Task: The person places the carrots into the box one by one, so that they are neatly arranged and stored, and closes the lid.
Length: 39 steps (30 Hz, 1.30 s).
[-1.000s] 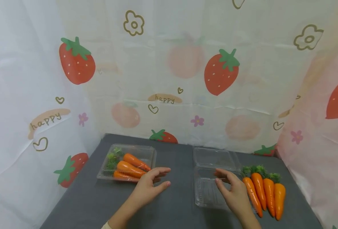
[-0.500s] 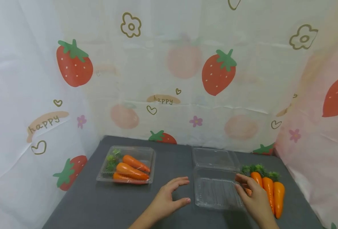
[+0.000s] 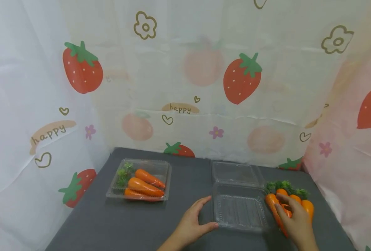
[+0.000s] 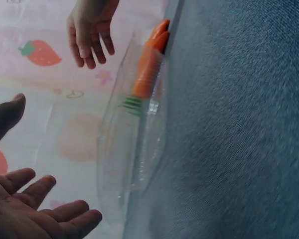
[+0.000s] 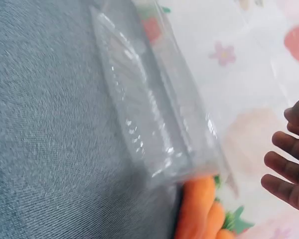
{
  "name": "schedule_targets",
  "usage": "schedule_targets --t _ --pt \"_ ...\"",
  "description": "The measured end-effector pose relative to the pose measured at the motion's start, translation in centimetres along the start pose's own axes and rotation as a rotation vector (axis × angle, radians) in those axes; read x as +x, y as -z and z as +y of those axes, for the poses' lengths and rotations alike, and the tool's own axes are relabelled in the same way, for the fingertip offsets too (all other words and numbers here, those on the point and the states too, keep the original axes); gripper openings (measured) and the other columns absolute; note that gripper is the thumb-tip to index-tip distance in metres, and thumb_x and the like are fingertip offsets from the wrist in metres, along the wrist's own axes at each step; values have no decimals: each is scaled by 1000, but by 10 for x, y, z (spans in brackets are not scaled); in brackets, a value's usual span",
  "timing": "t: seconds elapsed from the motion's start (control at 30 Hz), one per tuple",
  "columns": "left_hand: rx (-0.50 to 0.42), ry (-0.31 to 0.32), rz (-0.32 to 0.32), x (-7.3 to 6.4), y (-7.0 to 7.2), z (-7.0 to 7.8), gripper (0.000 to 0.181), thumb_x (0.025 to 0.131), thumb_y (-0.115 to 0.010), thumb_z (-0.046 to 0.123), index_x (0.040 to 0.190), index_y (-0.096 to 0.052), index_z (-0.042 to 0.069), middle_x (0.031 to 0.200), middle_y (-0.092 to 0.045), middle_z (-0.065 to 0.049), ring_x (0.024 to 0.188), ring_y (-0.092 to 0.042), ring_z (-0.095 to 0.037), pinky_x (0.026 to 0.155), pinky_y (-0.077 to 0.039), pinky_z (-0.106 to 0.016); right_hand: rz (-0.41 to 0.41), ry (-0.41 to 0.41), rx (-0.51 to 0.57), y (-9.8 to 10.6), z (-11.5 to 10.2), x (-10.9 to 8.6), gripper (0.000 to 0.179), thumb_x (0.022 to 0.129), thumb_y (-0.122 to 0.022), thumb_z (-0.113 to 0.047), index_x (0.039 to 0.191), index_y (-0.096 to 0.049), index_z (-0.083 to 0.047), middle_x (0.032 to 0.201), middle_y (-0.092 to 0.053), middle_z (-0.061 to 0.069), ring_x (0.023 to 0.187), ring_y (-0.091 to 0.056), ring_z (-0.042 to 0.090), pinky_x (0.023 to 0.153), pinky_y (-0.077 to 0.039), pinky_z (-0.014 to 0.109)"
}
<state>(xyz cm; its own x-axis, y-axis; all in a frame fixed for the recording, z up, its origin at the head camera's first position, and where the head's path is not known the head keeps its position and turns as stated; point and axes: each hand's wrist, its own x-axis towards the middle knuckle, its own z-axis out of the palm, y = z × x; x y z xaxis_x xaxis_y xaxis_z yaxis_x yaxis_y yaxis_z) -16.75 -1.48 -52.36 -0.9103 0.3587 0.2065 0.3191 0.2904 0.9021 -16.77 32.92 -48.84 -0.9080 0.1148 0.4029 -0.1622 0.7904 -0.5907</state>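
A transparent plastic box (image 3: pixel 240 207) lies with its lid (image 3: pixel 234 172) folded back. My left hand (image 3: pixel 190 225) is spread beside the box's left edge, thumb and fingers apart; whether it touches the box is unclear. To the box's right lie several orange carrots (image 3: pixel 274 211) with green tops (image 3: pixel 281 185). My right hand (image 3: pixel 296 223) hovers over these carrots, partly covering them. In the right wrist view its fingers (image 5: pixel 286 167) are apart with nothing between them, and the carrots (image 5: pixel 195 204) lie below. The left wrist view shows the right hand (image 4: pixel 93 32) raised above the carrots (image 4: pixel 147 74).
Another transparent box (image 3: pixel 113 193), holding several carrots (image 3: pixel 146 186), stands shut on the left of the grey table (image 3: pixel 126 223). A white curtain (image 3: pixel 160 80) printed with strawberries hangs behind the table and along its sides.
My right hand has moved right, from over the box to over the carrots. The left hand has gone from near the filled box rightwards to the open box's left edge.
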Motion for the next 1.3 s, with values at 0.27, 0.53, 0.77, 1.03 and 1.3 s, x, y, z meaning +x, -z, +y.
schedule_targets --t 0.27,0.53,0.77,1.03,1.3 --pt "-20 -19 -1 5 -17 -5 84 85 -85 39 155 -44 18 159 -45 -4 146 -42 -30 115 -42 -50 -19 -199 -24 -3 23 0 38 101 -67 -19 136 -64 -3 131 -67 20 108 -67 38 82 -61 41" --pt "2 -57 17 4 -28 -9 89 82 -88 34 156 -43 11 161 -42 -8 148 -41 -32 120 -36 -48 -106 -346 -2 1 36 -4 44 104 -62 -28 141 -59 -3 134 -64 24 115 -64 41 86 -60 50" --pt "-47 -38 4 4 -36 -12 91 82 -88 34 157 -42 13 162 -40 -7 149 -39 -32 120 -37 -47 -147 -363 7 -5 42 -5 44 102 -64 -20 142 -58 -1 136 -63 25 117 -63 42 89 -59 50" --pt "-109 30 -17 4 -42 -15 92 82 -88 29 158 -40 14 164 -38 -10 150 -36 -32 120 -36 -49 -208 -385 -1 -11 51 -6 46 102 -65 -19 142 -56 3 136 -61 28 118 -63 44 89 -59 51" --pt "-131 52 -24 9 -47 -17 93 80 -90 25 158 -40 12 164 -38 -11 149 -36 -32 118 -40 -47 -226 -414 6 -17 56 -4 51 102 -65 -22 144 -52 4 138 -59 30 118 -62 45 90 -58 53"
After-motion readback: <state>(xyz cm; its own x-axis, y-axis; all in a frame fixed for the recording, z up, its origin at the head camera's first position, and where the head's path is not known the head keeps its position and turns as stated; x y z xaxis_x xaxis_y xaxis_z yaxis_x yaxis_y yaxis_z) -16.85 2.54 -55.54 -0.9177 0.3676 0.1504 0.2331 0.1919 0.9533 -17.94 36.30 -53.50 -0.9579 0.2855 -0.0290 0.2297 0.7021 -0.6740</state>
